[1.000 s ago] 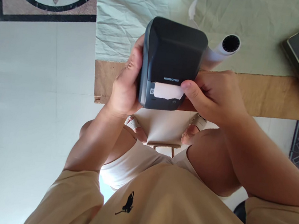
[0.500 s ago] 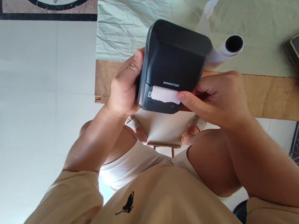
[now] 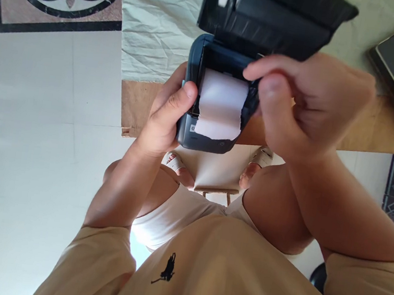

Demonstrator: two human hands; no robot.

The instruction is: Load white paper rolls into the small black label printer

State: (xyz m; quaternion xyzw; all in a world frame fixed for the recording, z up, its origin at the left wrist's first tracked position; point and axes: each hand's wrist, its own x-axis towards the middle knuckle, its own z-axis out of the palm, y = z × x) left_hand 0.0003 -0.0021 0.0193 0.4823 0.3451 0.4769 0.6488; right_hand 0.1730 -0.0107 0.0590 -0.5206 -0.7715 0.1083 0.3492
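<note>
Fingers (image 3: 173, 103) grip dark printer (image 3: 205, 141), lid open, white paper (image 3: 220, 104) showing.

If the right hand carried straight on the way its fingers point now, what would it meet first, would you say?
Probably the white paper roll in the open dark blue label printer, which the left hand grips. The right hand is blurred and depth is unclear, so it may pass above.

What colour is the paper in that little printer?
White, plain in the head view: the paper sits in the dark printer.
</note>
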